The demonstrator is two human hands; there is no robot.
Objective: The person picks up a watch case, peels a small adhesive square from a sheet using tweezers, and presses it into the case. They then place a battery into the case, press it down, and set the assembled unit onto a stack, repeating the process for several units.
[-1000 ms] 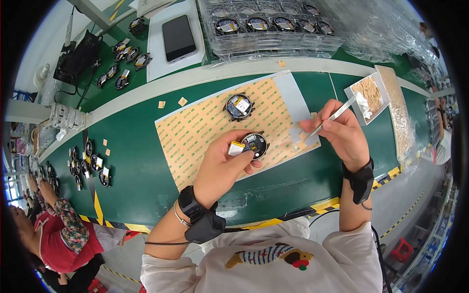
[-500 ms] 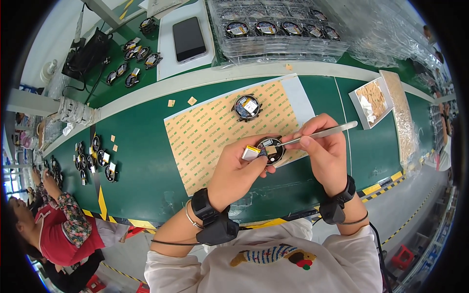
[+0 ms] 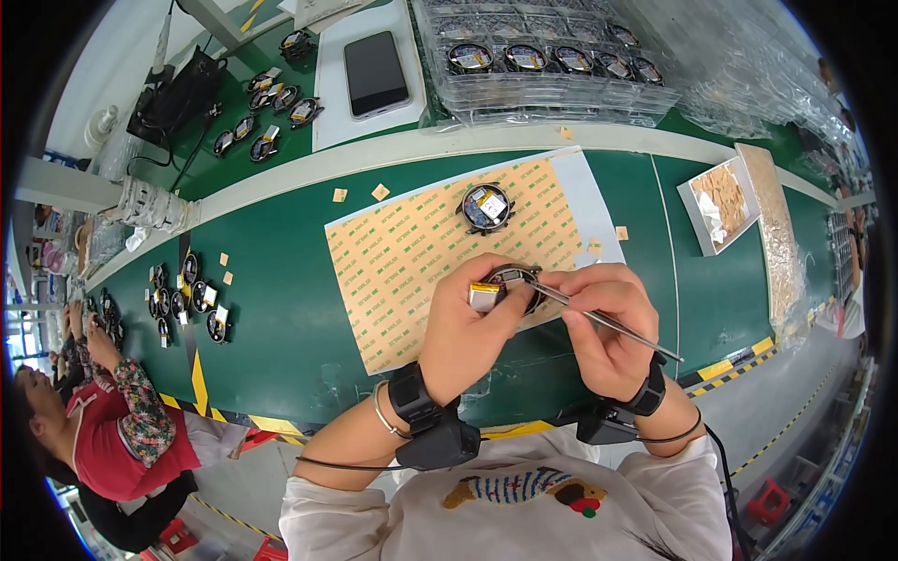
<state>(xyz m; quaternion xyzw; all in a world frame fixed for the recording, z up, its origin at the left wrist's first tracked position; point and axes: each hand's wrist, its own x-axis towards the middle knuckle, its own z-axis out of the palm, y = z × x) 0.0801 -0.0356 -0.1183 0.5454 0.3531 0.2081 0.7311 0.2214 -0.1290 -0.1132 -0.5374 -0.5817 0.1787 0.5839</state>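
My left hand (image 3: pixel 456 323) grips an opened round black watch case (image 3: pixel 536 301) over the lower right of a patterned tan adhesive sheet (image 3: pixel 393 280). A silver battery with a yellow edge (image 3: pixel 484 297) sticks out at the case's left side. The left thumb lies across the inside of the case and hides part of it. In my right hand (image 3: pixel 610 327), closed fingers hold metal tweezers (image 3: pixel 645 341), their tips at the case beside the left thumb. Another opened watch case (image 3: pixel 485 208), battery showing, rests on the sheet farther away.
Several watch cases (image 3: pixel 182 299) lie at the left, near small tan squares (image 3: pixel 380 192). A white box (image 3: pixel 702 220) with tan pieces stands at the right. Behind the ledge are a phone (image 3: pixel 376 73) and clear trays (image 3: pixel 552 93) of watch parts. A co-worker (image 3: pixel 122 421) sits at the left.
The tweezers' rear end has swung down toward me, and my right hand has turned with it. The left thumb now covers the spot where a tan square showed inside the case.
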